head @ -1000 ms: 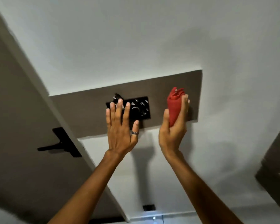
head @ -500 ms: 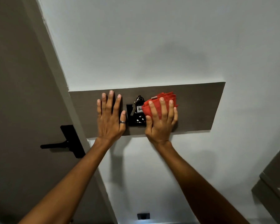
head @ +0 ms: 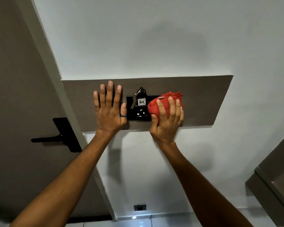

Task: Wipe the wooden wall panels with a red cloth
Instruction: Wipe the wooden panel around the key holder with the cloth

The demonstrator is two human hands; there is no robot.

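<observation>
A brown wooden wall panel (head: 202, 99) runs across the white wall. My right hand (head: 168, 122) grips a folded red cloth (head: 161, 105) and presses it against the panel just right of a black switch plate (head: 138, 114). A key with a tag marked 406 (head: 141, 100) hangs on that plate. My left hand (head: 109, 108) lies flat on the panel left of the plate, fingers spread, holding nothing, a ring on the thumb.
A brown door (head: 15, 95) with a black lever handle (head: 56, 138) stands to the left, its pale frame (head: 56, 76) meeting the panel. A dark cabinet edge (head: 275, 181) juts in at the lower right. A small black socket (head: 139, 207) sits low on the wall.
My right hand has brought the red cloth onto the panel and slid it rightward, off the switch plate. My left hand has settled flat on the panel, left of the plate.
</observation>
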